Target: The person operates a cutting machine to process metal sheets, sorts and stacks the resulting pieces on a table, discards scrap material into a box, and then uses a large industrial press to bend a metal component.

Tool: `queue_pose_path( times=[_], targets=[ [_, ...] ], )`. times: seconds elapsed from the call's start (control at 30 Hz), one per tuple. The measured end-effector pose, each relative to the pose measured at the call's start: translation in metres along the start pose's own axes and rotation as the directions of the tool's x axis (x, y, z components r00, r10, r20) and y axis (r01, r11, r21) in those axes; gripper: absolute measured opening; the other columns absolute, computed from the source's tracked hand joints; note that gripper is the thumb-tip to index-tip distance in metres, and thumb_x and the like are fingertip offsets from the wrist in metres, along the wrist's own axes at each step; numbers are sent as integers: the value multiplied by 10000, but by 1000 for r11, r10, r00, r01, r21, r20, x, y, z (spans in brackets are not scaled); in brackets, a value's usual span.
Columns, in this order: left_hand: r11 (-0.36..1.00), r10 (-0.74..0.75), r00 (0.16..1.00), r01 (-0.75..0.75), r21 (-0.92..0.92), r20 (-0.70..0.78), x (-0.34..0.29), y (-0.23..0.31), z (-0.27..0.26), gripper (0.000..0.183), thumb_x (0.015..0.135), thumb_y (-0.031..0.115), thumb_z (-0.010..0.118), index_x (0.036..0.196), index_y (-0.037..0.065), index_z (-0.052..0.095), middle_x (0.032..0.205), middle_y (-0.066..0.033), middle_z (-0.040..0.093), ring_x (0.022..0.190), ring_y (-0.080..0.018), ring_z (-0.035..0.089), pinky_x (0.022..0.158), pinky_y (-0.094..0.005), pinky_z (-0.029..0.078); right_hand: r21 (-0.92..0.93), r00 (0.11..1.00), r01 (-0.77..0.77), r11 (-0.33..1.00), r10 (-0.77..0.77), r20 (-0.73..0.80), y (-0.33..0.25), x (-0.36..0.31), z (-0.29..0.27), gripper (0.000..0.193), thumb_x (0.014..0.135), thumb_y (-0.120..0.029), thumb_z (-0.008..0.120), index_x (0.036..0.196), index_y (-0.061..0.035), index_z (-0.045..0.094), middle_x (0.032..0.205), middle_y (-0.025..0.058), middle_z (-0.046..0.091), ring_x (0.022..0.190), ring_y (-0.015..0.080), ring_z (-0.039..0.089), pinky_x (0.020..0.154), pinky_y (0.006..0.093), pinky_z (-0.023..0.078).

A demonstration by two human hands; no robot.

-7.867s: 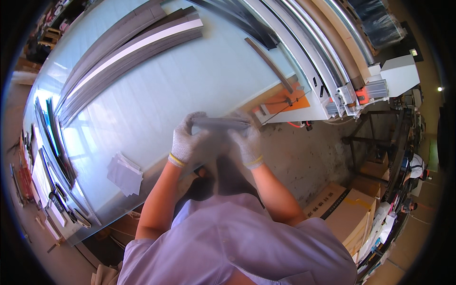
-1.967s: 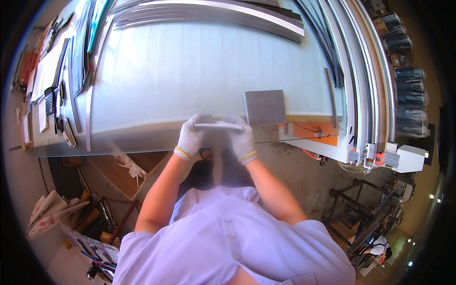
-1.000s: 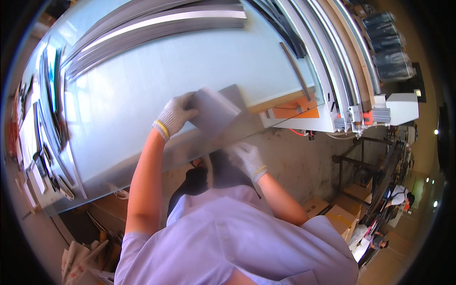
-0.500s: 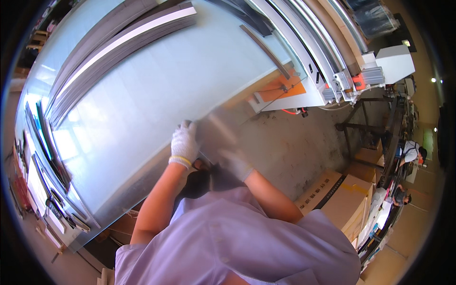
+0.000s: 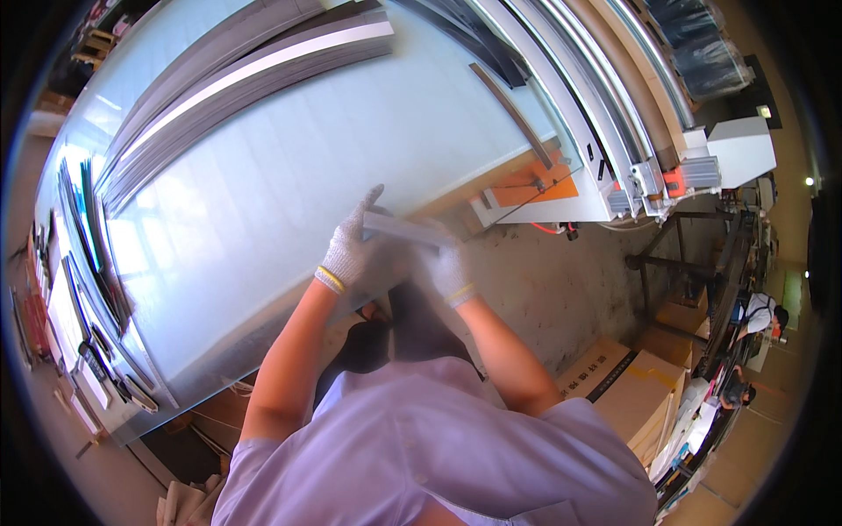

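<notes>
One thin grey stack (image 5: pixel 400 230) is held at the near edge of the glass-topped surface (image 5: pixel 263 210). My left grip (image 5: pixel 351 244) pinches the stack's left end, a finger pointing up past it; my right grip (image 5: pixel 450 263) is at the other end, too blurred for me to tell how it closes. Long grey strips (image 5: pixel 263 96), one white strip (image 5: pixel 289 64) on top, lie far left on the surface, a narrow dark strip (image 5: pixel 510 114) near its right end.
</notes>
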State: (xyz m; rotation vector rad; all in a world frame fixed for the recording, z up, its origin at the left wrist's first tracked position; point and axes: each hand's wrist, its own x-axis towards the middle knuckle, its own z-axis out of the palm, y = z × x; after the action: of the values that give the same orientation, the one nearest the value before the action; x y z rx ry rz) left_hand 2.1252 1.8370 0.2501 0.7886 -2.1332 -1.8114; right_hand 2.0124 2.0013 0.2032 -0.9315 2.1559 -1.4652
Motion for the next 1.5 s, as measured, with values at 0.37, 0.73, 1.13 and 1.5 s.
queue_pose_path(
  times=[0.37, 0.73, 1.13, 1.5],
  targets=[
    [958, 110, 993, -114, 263, 29, 4, -32, 7, 279, 869, -13, 604, 1142, 40, 625, 973, -85, 686, 955, -179, 638, 873, -318, 507, -38, 990, 135, 990, -134, 30, 8, 16, -10, 175, 840, -67, 674, 1008, -17, 667, 953, 137, 664, 900, 296, 647, 808, 358, 517],
    [982, -189, 982, 189, -16, -4, 11, -36, -20, 336, 841, 17, 708, 1164, 11, 615, 1020, -56, 678, 960, -135, 609, 872, -302, 499, 137, 981, -37, 990, 9, 196, -19, 41, -20, 174, 825, -21, 673, 995, 15, 672, 899, 94, 682, 732, 168, 631, 649, 295, 496],
    [489, -413, 775, -254, -834, -478, -27, 48, -19, 364, 876, 206, 689, 1173, 26, 583, 1021, -36, 633, 898, -122, 591, 752, -293, 494, 358, 735, -553, 752, 238, 635, -111, 72, 50, 242, 857, -121, 707, 1049, 4, 628, 827, 69, 660, 658, 136, 602, 571, 269, 464],
    [368, -318, 913, -130, -921, -256, -123, 48, -66, 516, 760, 157, 764, 1209, -5, 568, 1083, -122, 650, 968, -248, 653, 873, -392, 537, 514, 528, -606, 608, -176, 831, -167, 93, 11, 844, 841, -598, 653, 1387, 3, 424, 1300, 137, 540, 1193, 232, 522, 1029, 356, 408]
  ],
)
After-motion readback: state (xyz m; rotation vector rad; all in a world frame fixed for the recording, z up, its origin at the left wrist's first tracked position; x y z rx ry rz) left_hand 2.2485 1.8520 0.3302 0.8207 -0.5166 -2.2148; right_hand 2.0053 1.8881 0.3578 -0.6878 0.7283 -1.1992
